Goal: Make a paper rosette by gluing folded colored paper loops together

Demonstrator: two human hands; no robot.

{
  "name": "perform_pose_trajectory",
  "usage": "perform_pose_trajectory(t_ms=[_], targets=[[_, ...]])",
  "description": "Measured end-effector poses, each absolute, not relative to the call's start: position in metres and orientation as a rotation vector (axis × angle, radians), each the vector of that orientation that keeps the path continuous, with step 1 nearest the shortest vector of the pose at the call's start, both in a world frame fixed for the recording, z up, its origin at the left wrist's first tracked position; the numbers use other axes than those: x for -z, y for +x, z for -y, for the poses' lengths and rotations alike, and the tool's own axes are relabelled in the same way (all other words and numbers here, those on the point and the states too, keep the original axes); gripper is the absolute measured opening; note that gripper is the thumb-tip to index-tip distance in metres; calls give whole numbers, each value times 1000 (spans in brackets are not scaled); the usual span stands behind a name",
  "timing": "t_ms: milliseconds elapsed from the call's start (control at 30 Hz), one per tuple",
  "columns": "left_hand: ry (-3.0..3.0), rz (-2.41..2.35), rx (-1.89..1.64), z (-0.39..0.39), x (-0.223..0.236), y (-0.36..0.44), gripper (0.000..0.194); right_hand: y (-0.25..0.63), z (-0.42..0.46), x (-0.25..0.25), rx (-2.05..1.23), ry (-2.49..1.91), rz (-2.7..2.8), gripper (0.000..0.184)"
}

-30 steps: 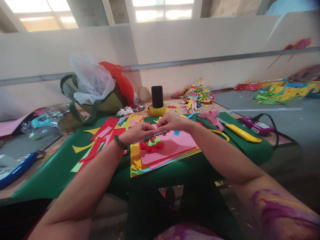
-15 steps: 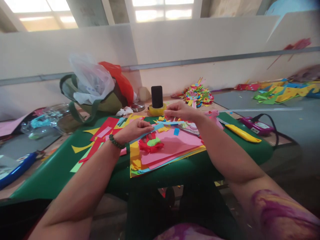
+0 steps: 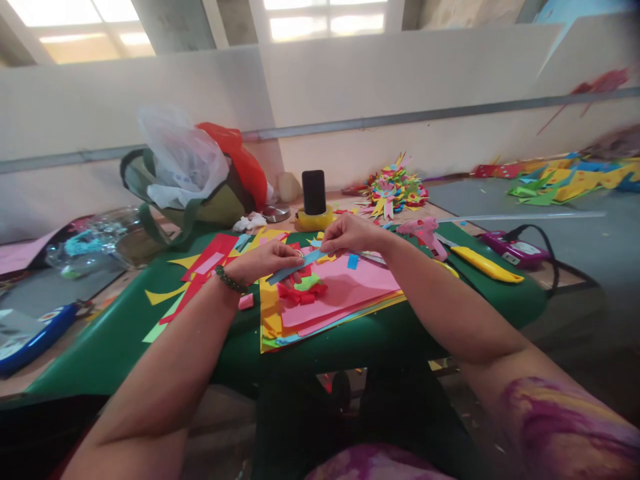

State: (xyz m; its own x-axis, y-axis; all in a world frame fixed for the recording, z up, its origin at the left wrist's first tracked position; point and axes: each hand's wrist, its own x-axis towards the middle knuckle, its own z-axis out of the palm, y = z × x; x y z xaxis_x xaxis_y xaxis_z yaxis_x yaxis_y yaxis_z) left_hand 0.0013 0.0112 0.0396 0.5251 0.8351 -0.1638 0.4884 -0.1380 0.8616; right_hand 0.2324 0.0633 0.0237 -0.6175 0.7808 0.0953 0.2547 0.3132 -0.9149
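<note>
Pinching the blue strip (image 3: 311, 257) just 12 o'clock of the red-green flower (image 3: 307, 285): your left hand (image 3: 270, 260) grips mid-length, right hand (image 3: 354, 235) its 2 o'clock end. Likely light, crease-prone; pinch flat near ends.

- One bare left hand (image 3: 274, 261) and one bare right hand (image 3: 351, 235) grip one blue paper strip (image 3: 285, 271)
- One ruffled red-and-green flower shape (image 3: 307, 285) just below the grip
- One pink glue gun (image 3: 426, 233), one yellow-handled knife (image 3: 487, 265), right of the grip
- One black phone (image 3: 313, 193) beyond the grip
</note>
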Motion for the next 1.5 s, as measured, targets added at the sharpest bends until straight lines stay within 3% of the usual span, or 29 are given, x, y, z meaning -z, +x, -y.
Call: perform_pose_trajectory(t_ms=[267, 700, 1267, 1500], targets=[[1728, -1101, -491, -14, -35, 1, 29, 236, -61, -28, -1325, -905, 2021, 22], [1632, -1182, -537, -15, -35, 3, 14, 238, -64, -26, -1326, -931, 2011, 25], [1671, -1258, -494, -25, -43, -24, 21, 241, -63, -31, -1359, -896, 1909, 26], [1567, -1285, -825, -31, -55, -54, 25, 255, -76, -35, -1296, -970, 1633, 29]])
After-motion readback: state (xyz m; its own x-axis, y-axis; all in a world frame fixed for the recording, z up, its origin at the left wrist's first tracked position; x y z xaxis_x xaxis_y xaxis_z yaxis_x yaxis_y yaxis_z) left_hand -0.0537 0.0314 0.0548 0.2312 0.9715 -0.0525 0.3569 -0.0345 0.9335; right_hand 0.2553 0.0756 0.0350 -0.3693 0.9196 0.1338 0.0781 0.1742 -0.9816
